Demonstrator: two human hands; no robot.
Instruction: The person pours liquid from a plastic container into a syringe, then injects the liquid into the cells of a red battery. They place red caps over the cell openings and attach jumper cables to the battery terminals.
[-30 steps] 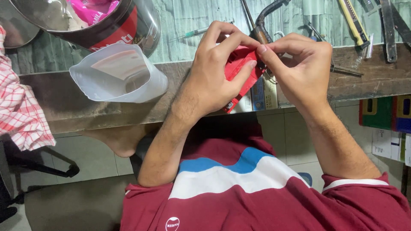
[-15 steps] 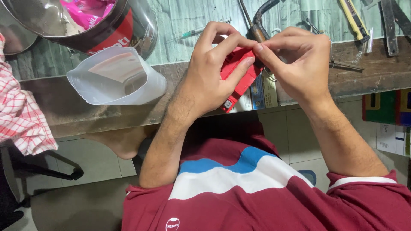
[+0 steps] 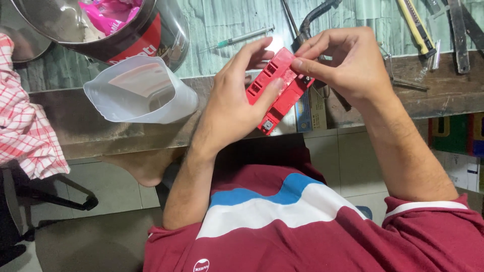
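Red plastic housing [image 3: 278, 89]: held above the bench's front edge [image 3: 151, 138], now more exposed and tilted than a second earlier. Left hand [image 3: 237, 103] is closed around its side; right hand [image 3: 348, 63] pinches its upper end. Translucent tub [image 3: 138, 90] is set at the edge; syringe [image 3: 242, 38] lies beyond.

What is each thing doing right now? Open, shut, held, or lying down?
red plastic part: held up in both hands, tilted.
left hand: closed around the part.
right hand: fingertips pinching its upper end.
clear plastic container: open, on its side.
syringe: lying flat.
yellow utility knife: lying flat.
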